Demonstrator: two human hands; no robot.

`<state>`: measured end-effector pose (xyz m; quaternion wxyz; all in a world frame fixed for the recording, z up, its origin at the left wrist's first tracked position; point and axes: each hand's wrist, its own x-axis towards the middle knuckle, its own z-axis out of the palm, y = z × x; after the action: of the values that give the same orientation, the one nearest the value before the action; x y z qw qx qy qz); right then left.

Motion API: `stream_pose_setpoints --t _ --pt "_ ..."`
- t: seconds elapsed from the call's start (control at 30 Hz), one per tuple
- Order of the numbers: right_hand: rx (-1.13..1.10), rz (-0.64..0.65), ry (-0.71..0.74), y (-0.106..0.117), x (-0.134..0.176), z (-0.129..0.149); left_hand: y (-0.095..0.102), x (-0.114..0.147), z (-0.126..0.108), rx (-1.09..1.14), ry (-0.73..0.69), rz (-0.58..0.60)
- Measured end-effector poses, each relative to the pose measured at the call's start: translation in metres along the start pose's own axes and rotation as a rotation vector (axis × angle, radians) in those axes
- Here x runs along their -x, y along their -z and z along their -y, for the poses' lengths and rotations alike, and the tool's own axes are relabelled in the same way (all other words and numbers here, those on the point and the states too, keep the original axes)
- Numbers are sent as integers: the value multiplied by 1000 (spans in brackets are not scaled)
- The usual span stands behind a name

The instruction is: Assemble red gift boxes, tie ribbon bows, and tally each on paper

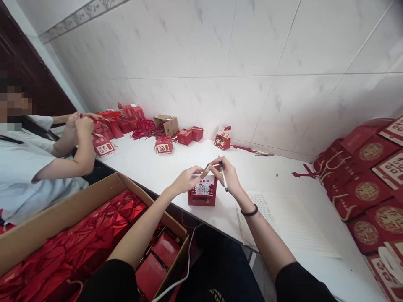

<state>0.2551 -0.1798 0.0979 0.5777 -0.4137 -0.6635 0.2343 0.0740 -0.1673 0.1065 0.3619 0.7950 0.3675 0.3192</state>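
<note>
A small red gift box [202,192] with a white printed panel stands upright near the table's front edge. Above its top, a gold ribbon [206,170] runs between my two hands. My left hand [188,179] pinches the ribbon's left end close to the box top. On the other side, the fingers of my right hand [227,173] are closed on the ribbon, and a pen [223,176] is tucked in the same hand. The pen points down past the box's right side.
An open carton [118,181] of red boxes sits at left, beside a person [34,163] handling red ribbon. Finished-looking boxes [185,136] line the wall. An open notebook [283,218] lies right, before stacked red boxes [367,191]. A white cable [188,268] hangs below.
</note>
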Motion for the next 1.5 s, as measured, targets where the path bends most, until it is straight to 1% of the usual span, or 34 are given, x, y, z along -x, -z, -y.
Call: stream_pose_setpoints --t 0.13,0.23,0.27,0.33,0.4,0.5,0.53,0.6,0.7,0.77,0.87,0.93,1.07,1.23,1.5 --pt "-89 -3 17 -11 -7 9 -7 -1 5 -41 -33 -71" --pt "-62 41 48 -17 -10 14 -13 -3 9 -30 -64 -172" --pt "-41 34 62 -18 -9 15 -14 -4 9 -19 -73 -202" --pt "17 -24 82 -18 -4 13 -18 -5 10 7 -71 -239" --pt "80 -83 74 -16 6 7 -21 -5 11 40 -51 -258" --pt "169 -56 48 -17 24 -4 -25 -6 13 69 -34 -307" --pt "195 -44 66 -18 30 -8 -26 -6 13 72 -31 -328" --pt "241 -54 153 -24 38 -14 -29 -6 14 80 -19 -364" --pt "284 -136 296 -33 43 -19 -34 -7 15 136 7 -390" --pt "296 -183 325 -39 43 -20 -36 -7 15 196 6 -432" --pt "288 -219 327 -43 42 -20 -38 -6 15 240 -30 -515" --pt "279 -227 332 -44 42 -20 -37 -5 16 220 -59 -506" --pt "261 -225 347 -42 42 -20 -35 -4 19 193 -62 -415" --pt "242 -234 350 -41 43 -22 -34 -2 18 181 -121 -404" --pt "197 -243 311 -44 43 -25 -31 1 17 105 -185 -400"
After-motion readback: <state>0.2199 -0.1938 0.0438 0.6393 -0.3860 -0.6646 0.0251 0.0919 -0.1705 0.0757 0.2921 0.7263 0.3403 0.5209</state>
